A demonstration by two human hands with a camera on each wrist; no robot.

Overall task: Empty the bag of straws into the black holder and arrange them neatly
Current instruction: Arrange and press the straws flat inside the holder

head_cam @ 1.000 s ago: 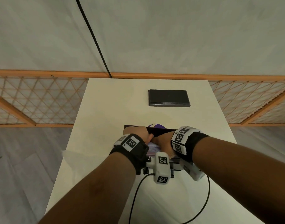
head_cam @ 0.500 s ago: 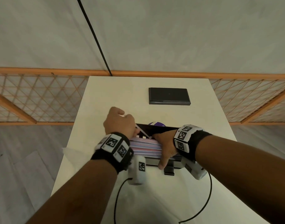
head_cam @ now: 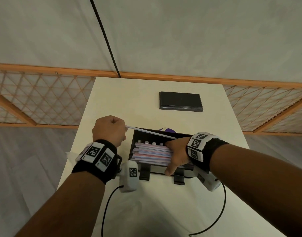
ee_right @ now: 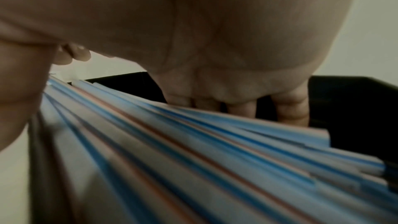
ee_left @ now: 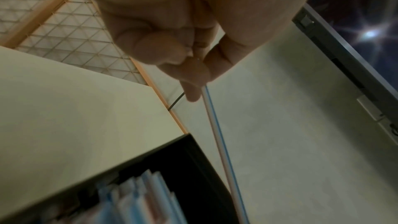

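The black holder [head_cam: 132, 142] stands mid-table with several blue- and red-striped straws [head_cam: 152, 153] lying flat in it. My left hand [head_cam: 123, 130] hovers above the holder's far left corner and pinches one end of a single white straw with a blue stripe [head_cam: 152, 132]; this straw slants across the holder's back edge. In the left wrist view the fingers [ee_left: 193, 81] pinch that straw [ee_left: 215, 125] above the holder [ee_left: 172, 159]. My right hand [head_cam: 172, 156] arches over the right end of the stack, thumb on the front wall, fingers [ee_right: 237, 108] behind the straws [ee_right: 193, 151].
A flat black rectangular piece [head_cam: 181, 101] lies at the table's far side. A purple-and-white object [head_cam: 165, 130] peeks from behind the holder. Clear plastic [head_cam: 70, 155] hangs at the table's left edge. A lattice fence [head_cam: 44, 100] stands beyond the table [head_cam: 112, 100]. Black cables [head_cam: 220, 211] trail near me.
My left hand has lifted off the stack and moved up and to the left, drawing one straw out with it. The right hand has stayed on the right end of the straws.
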